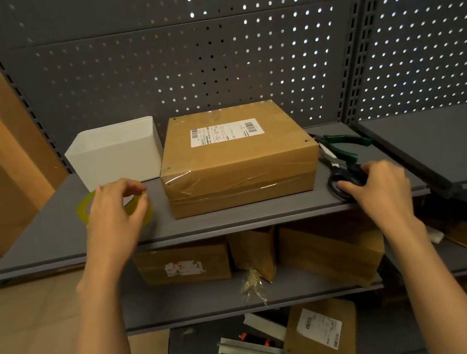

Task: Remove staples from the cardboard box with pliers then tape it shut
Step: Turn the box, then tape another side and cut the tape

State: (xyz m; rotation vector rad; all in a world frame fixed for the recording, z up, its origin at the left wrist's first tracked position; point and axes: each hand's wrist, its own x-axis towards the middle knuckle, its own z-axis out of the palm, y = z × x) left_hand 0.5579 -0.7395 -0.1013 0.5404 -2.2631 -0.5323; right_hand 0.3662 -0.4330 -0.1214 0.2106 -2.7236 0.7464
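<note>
The cardboard box [235, 157] sits in the middle of the grey shelf [49, 237], with a white shipping label on top and clear tape across its front. A yellowish roll of tape [85, 206] lies left of the box; my left hand [116, 211] grips it from above, thumb and fingers curled over the ring. Right of the box lie green-handled pliers [344, 141] and black-handled scissors [343, 180]. My right hand [379, 185] rests on the scissors' black handles, fingers curled round them.
A white open bin [116, 154] stands behind the tape, left of the box. Grey pegboard forms the back wall. The lower shelf holds several cardboard boxes [182, 265] and a plastic bag. Further down lie another labelled box [321, 339] and white strips.
</note>
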